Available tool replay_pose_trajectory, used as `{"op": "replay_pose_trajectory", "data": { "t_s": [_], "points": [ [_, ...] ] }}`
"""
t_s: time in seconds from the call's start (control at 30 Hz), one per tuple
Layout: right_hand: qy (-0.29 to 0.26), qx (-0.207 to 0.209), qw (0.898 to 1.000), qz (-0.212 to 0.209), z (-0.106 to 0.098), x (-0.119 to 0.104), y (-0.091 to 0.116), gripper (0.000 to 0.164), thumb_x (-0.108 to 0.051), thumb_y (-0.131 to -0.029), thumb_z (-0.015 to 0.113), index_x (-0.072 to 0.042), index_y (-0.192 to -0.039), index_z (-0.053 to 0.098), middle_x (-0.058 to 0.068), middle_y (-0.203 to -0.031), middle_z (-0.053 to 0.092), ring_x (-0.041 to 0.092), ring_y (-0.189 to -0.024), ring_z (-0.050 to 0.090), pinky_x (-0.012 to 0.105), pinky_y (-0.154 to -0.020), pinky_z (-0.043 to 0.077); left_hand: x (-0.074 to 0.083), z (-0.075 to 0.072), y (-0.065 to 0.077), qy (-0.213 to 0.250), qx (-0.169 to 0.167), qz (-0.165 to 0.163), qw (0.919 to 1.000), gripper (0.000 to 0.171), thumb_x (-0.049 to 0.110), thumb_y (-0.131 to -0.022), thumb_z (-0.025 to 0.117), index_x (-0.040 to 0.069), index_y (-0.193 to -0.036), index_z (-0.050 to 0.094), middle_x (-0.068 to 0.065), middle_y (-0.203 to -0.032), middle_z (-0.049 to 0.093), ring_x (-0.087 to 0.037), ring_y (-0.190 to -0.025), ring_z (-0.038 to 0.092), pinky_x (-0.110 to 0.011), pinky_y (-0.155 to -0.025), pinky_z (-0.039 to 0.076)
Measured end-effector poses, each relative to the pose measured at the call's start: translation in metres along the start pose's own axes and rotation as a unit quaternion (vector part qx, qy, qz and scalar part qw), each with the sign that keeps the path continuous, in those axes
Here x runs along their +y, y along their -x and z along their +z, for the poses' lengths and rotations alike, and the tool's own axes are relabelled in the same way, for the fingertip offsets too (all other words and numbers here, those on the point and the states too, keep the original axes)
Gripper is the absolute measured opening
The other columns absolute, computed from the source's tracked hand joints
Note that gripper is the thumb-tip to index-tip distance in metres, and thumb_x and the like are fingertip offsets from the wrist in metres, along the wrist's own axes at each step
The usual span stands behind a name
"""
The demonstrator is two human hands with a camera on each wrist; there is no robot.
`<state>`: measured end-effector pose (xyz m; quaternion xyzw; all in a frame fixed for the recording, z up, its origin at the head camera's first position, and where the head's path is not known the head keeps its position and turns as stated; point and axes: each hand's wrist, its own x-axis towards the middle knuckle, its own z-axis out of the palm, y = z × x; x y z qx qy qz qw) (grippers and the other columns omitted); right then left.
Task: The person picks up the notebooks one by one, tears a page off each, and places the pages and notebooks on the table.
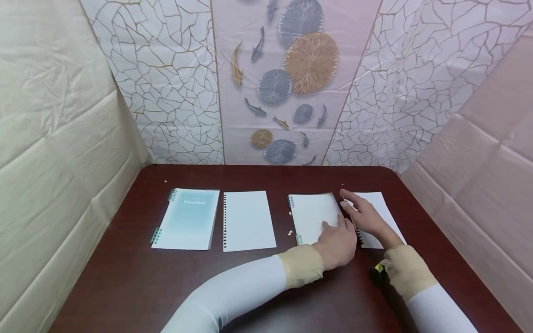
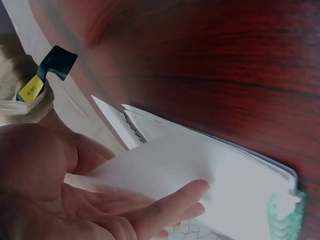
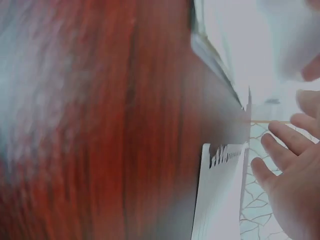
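Note:
In the head view, my left hand lies over the right part of a ring-bound notebook that shows a blank white page. Its fingers touch the page, fairly straight in the left wrist view, where the page bows upward beside the hand. Close to the notebook's right edge is my right hand, fingers spread in the right wrist view and holding nothing that I can see. Beneath it lie punched white sheets, partly hidden by the hand. Green binding rings show at the notebook's corner.
At the left lies a second notebook with a teal cover marked "freedom". Beside it are more punched white sheets. Small white scraps dot the dark red table. Cloth walls stand behind and at both sides.

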<state>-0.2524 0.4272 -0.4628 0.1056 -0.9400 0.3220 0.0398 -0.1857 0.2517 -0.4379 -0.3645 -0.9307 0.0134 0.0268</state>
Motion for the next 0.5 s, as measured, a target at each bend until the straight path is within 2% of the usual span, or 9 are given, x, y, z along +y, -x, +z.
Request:
{"op": "replay_pose_trajectory", "data": {
  "t_s": [0.13, 0.23, 0.33, 0.43, 0.5],
  "points": [
    [-0.074, 0.018, 0.997, 0.014, 0.000, -0.009, -0.003, 0.063, -0.037, -0.117, 0.035, -0.002, -0.168, 0.022, 0.027, -0.168, 0.032, 0.047, -0.156, 0.028, 0.066, -0.122, 0.027, 0.004, 0.004, -0.002, -0.013, -0.014, -0.019, 0.9996, 0.051, 0.033, -0.108, 0.053, 0.003, -0.148, 0.058, -0.013, -0.151, 0.058, -0.022, -0.101, 0.074, -0.046, -0.099, 0.055],
    [-0.131, 0.036, 0.990, 0.022, -0.003, -0.014, -0.004, 0.066, -0.045, -0.117, 0.026, -0.005, -0.170, 0.016, 0.027, -0.169, 0.029, 0.046, -0.158, 0.023, 0.067, -0.123, 0.023, 0.007, 0.005, -0.003, 0.004, -0.030, -0.032, 0.9990, 0.040, 0.038, -0.108, 0.056, 0.013, -0.135, 0.073, -0.008, -0.142, 0.065, -0.022, -0.109, 0.070, -0.044, -0.097, 0.055],
    [-0.175, 0.050, 0.983, 0.019, -0.006, -0.016, -0.004, 0.066, -0.046, -0.117, 0.018, -0.008, -0.171, 0.014, 0.025, -0.171, 0.026, 0.046, -0.158, 0.020, 0.069, -0.122, 0.022, 0.008, 0.005, -0.004, 0.019, -0.043, -0.036, 0.9983, 0.037, 0.051, -0.106, 0.059, 0.025, -0.120, 0.081, -0.004, -0.136, 0.069, -0.019, -0.116, 0.067, -0.043, -0.098, 0.052],
    [-0.216, 0.061, 0.974, 0.019, -0.012, -0.016, -0.005, 0.068, -0.050, -0.116, 0.013, -0.009, -0.171, 0.014, 0.022, -0.172, 0.025, 0.044, -0.159, 0.021, 0.068, -0.123, 0.020, 0.002, 0.003, -0.004, 0.037, -0.037, -0.034, 0.9980, 0.039, 0.061, -0.103, 0.059, 0.030, -0.105, 0.084, 0.002, -0.119, 0.076, -0.015, -0.103, 0.071, -0.040, -0.089, 0.054],
    [-0.266, 0.067, 0.961, 0.026, -0.017, -0.016, -0.005, 0.072, -0.054, -0.115, 0.013, -0.010, -0.171, 0.015, 0.021, -0.172, 0.025, 0.041, -0.159, 0.022, 0.066, -0.124, 0.018, -0.008, 0.000, -0.006, 0.073, -0.023, -0.031, 0.9966, 0.038, 0.059, -0.103, 0.061, 0.028, -0.096, 0.082, 0.005, -0.106, 0.078, -0.012, -0.092, 0.072, -0.036, -0.079, 0.056]
  ]
}}
